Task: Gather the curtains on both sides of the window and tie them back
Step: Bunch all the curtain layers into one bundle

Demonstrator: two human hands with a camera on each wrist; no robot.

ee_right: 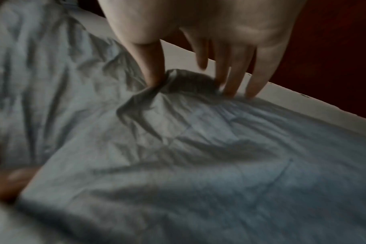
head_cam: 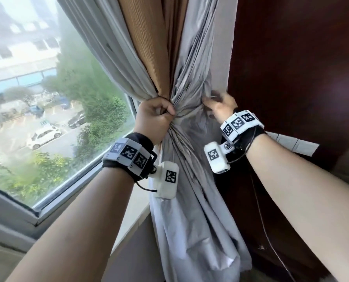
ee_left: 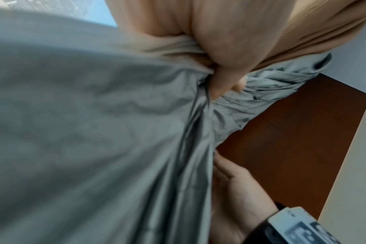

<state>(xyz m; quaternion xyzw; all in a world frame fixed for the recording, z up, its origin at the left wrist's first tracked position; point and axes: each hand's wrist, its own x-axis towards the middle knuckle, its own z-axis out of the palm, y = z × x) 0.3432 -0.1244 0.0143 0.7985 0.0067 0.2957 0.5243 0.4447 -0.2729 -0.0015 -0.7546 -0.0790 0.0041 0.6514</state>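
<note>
A grey curtain (head_cam: 192, 210) with a tan layer (head_cam: 147, 49) hangs bunched at the window's right side. My left hand (head_cam: 155, 117) grips the bunch at its narrow waist, fingers curled round the folds; the left wrist view shows those fingers (ee_left: 219, 69) buried in tan and grey cloth (ee_left: 94, 132). My right hand (head_cam: 220, 104), blurred, is at the curtain's right edge. In the right wrist view its straight fingers (ee_right: 232, 79) and thumb touch the grey cloth (ee_right: 219, 148), with a small fold raised between them. A pale fabric strip (head_cam: 295, 143) sticks out to the right behind that wrist.
The window pane (head_cam: 37, 98) and its frame fill the left, with a pale sill (head_cam: 133, 210) below. A dark wooden panel (head_cam: 291, 68) stands right behind the curtain. A thin cable (head_cam: 271, 245) hangs down along the panel.
</note>
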